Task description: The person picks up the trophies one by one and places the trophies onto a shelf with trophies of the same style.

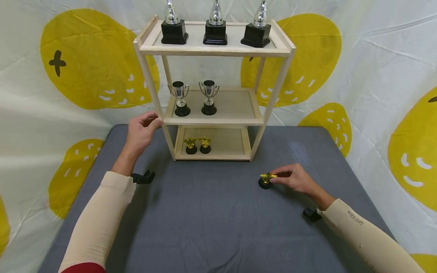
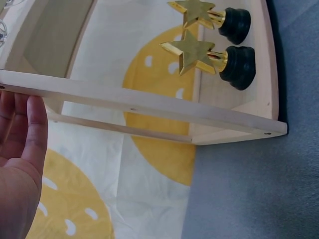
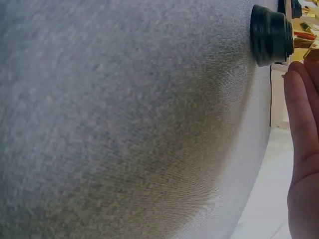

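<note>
My right hand (image 1: 296, 179) pinches a small gold star trophy (image 1: 265, 181) by its star, between thumb and fingers. Its round black base (image 3: 269, 36) is close to the grey cloth; whether it touches, I cannot tell. At the left, my left hand (image 1: 140, 131) rests its fingertips against the left post (image 2: 149, 102) of a wooden shelf rack (image 1: 218, 121); the thumb is out of sight in the left wrist view. Two more gold star trophies, one left (image 1: 190, 145) and one right (image 1: 205, 145), stand on the bottom shelf's left half.
Two silver cups, a left one (image 1: 180, 98) and a right one (image 1: 208, 97), occupy the middle shelf. Along the top stand three silver trophies on black bases (image 1: 216, 32). A grey-covered table (image 1: 205, 212) carries the rack; a lemon-printed cloth (image 1: 362, 60) hangs behind.
</note>
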Motion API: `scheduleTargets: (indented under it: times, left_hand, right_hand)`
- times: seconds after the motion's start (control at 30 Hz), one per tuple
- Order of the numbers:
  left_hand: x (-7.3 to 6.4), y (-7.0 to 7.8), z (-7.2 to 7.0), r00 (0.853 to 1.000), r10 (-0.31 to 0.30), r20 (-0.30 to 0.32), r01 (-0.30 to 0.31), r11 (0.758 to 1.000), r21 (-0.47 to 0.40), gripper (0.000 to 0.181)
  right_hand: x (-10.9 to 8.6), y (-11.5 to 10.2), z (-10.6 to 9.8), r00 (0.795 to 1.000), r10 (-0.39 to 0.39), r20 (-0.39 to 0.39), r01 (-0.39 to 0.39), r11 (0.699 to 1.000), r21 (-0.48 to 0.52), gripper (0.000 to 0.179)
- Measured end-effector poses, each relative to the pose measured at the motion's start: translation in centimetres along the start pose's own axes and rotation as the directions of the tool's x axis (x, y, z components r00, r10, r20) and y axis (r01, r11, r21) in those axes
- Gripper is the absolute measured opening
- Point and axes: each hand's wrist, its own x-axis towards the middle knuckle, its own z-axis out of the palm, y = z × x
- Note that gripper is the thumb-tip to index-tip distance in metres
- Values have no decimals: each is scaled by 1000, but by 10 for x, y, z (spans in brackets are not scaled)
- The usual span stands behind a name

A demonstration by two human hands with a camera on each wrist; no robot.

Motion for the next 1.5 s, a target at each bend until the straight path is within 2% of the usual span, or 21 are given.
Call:
scheduleTargets:
  times: [0.43,0.83,1.5]
  left_hand:
    - [-1,0,0,1000,-28,3,28,999,17,36]
    - [1,-1,0,1000,-13,0,13,1000,-9,33]
    - [1,0,0,1000,-8,3,8,1000,-11,34]
  right_hand:
    - [4,-8,2,1000,-7,-27,7,1000,-24,19]
    - [12,-24,3,999,20,-43,-22,999,-41,20]
    - [22,-48,10,997,16,-77,-19,999,-34,20]
